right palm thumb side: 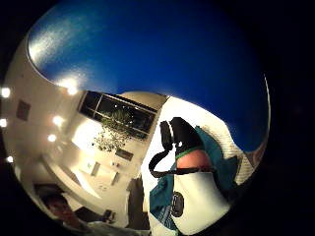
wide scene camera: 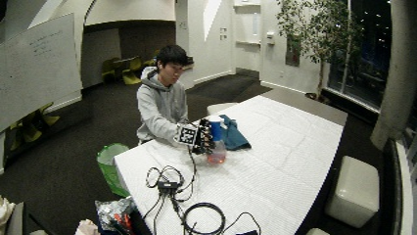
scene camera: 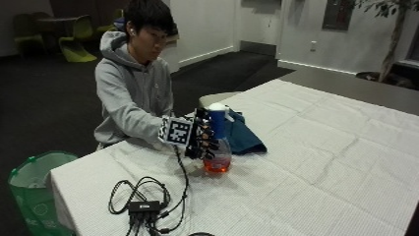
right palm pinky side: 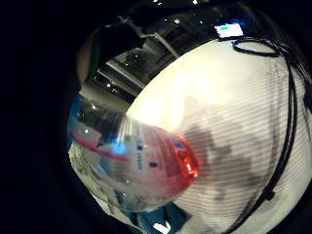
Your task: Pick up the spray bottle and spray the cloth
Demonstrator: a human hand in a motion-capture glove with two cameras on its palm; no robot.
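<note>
1. Near the near-left corner of the white-covered surface (scene camera: pixel 314 162), a spray bottle (scene camera: pixel 217 147) stands upright with its base on the cloth cover.
2. The bottle has a blue head and a clear body with red liquid in the bottom.
3. The gloved right hand (scene camera: pixel 201 135) is wrapped around the bottle's upper body and neck from the left, fingers curled onto it.
4. The little finger side palm view shows the bottle's clear, labelled body (right palm pinky side: pixel 141 161) filling the space close to the palm, its red bottom toward the surface.
5. A teal cloth (scene camera: pixel 245 135) lies bunched on the surface just behind and to the right of the bottle, near the person's edge.
6. The person's other hand cannot be made out.
7. A black cable bundle (scene camera: pixel 140 201) lies on the surface nearer the camera, left of the bottle.
8. A green bin (scene camera: pixel 33 191) stands on the floor at the left end of the surface.
</note>
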